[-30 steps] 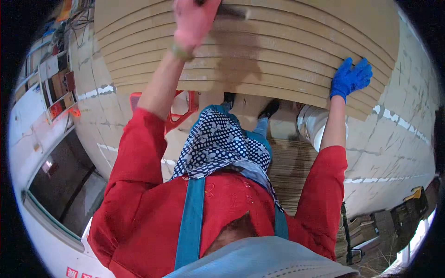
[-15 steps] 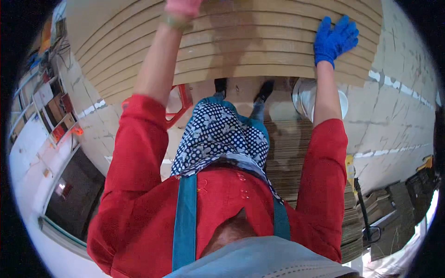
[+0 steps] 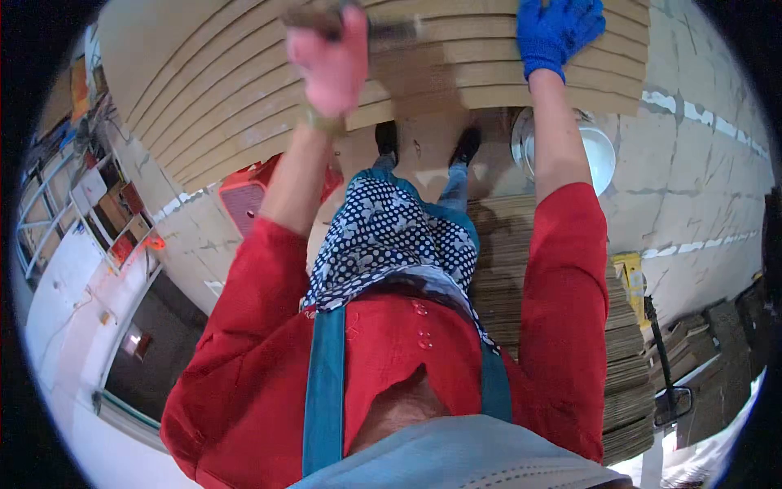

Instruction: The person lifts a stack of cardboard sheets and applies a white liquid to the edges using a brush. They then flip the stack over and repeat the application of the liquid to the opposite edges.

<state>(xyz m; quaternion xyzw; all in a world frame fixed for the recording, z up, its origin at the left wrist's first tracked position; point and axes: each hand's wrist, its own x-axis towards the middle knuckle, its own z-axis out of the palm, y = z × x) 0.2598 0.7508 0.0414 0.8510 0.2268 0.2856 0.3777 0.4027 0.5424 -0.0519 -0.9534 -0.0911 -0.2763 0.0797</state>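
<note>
Workshop, concrete floor (image 3: pixel 700 163); white bucket (image 3: pixel 603 159) near the feet. Fanned stack of cardboard sheets (image 3: pixel 236 106) lies ahead of the person. Left hand (image 3: pixel 330 61), pink glove: grip clenched on a blurred brush-like tool (image 3: pixel 391 30) over the stack. Right hand (image 3: pixel 560 28), blue glove: flat on the sheets, grasping nothing. Advised: firm palm pressure, even strokes along exposed edges.

The fanned stack of brown cardboard sheets (image 3: pixel 244 90) lies before you. Your left hand (image 3: pixel 330 61) grips a dark-handled brush (image 3: pixel 383 28) over its middle, and your right hand (image 3: pixel 558 28) lies flat on its right end. Below that end sits a white round bucket (image 3: pixel 599 155). The red plastic stool (image 3: pixel 244 200) stands to the left.
</note>
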